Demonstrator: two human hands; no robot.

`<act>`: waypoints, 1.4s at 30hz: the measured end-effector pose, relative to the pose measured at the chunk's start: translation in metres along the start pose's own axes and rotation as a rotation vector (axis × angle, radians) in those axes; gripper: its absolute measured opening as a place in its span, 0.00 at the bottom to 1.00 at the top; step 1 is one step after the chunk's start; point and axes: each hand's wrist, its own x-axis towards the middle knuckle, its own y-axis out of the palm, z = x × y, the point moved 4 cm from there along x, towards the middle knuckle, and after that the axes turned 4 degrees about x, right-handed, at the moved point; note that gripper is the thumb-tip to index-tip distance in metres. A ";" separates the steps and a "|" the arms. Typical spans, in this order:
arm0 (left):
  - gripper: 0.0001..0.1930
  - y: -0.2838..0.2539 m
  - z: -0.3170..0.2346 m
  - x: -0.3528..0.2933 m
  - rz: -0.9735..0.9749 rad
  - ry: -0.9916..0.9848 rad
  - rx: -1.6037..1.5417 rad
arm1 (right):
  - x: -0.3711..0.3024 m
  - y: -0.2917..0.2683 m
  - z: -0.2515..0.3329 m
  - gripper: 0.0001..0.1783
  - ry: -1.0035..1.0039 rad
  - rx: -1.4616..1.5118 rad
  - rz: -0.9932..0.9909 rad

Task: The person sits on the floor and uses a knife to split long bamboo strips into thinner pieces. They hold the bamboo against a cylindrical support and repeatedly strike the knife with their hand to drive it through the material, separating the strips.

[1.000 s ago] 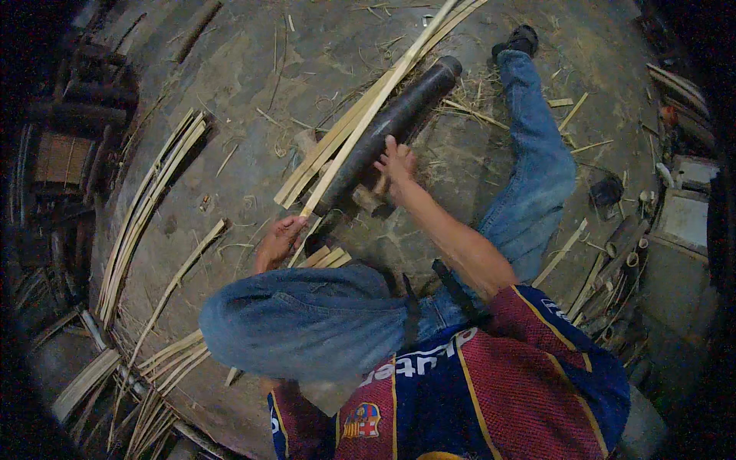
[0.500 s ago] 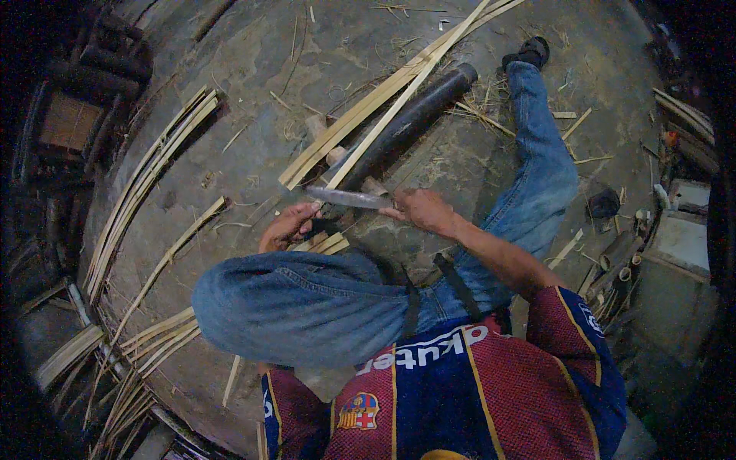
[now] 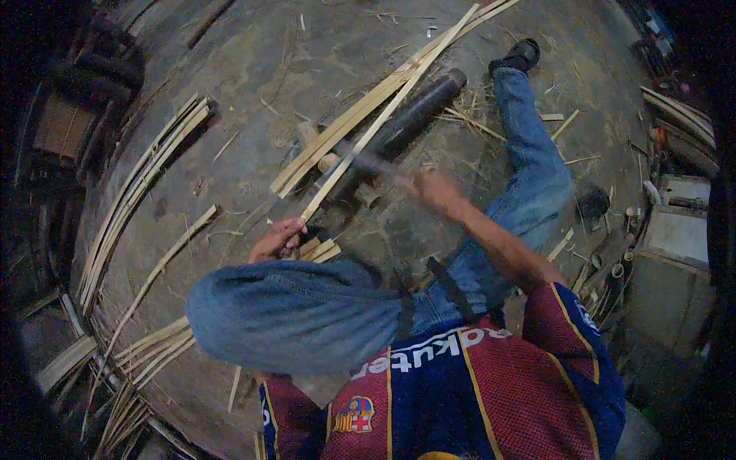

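Note:
My left hand (image 3: pixel 277 239) is closed around the near end of a long pale split-bamboo strip (image 3: pixel 328 186), beside my bent left knee. The strip slants away up and to the right. My right hand (image 3: pixel 438 193) grips a knife (image 3: pixel 381 165) by its handle. Its blade points left toward the strip and is smeared by motion; whether it touches the strip I cannot tell. Beneath them lies a thick dark round pole (image 3: pixel 418 113) on the floor. Other flat bamboo strips (image 3: pixel 330 144) rest across its left side, next to a short wooden piece (image 3: pixel 328 162).
Long strips (image 3: pixel 146 192) lie in a bundle at the left, with more strips (image 3: pixel 157 345) piled at the lower left. Cut bamboo tubes (image 3: pixel 613 264) and a pale box (image 3: pixel 675 234) stand at the right. Shavings (image 3: pixel 479 119) litter the concrete floor near my outstretched leg (image 3: pixel 529 169).
The knife has moved up and away from my left hand, its blade now farther along the strip. The strip's near end is now in my left hand, closer to my knee.

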 end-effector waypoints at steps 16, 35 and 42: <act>0.12 -0.016 0.052 -0.029 0.003 -0.127 -0.180 | 0.038 -0.048 -0.070 0.34 0.155 -0.062 -0.077; 0.18 0.037 0.015 -0.018 -0.658 0.385 0.686 | -0.015 0.019 0.010 0.35 0.092 0.221 0.030; 0.19 0.053 0.012 -0.023 -0.562 0.297 0.334 | 0.000 0.003 0.010 0.34 0.068 -0.005 0.064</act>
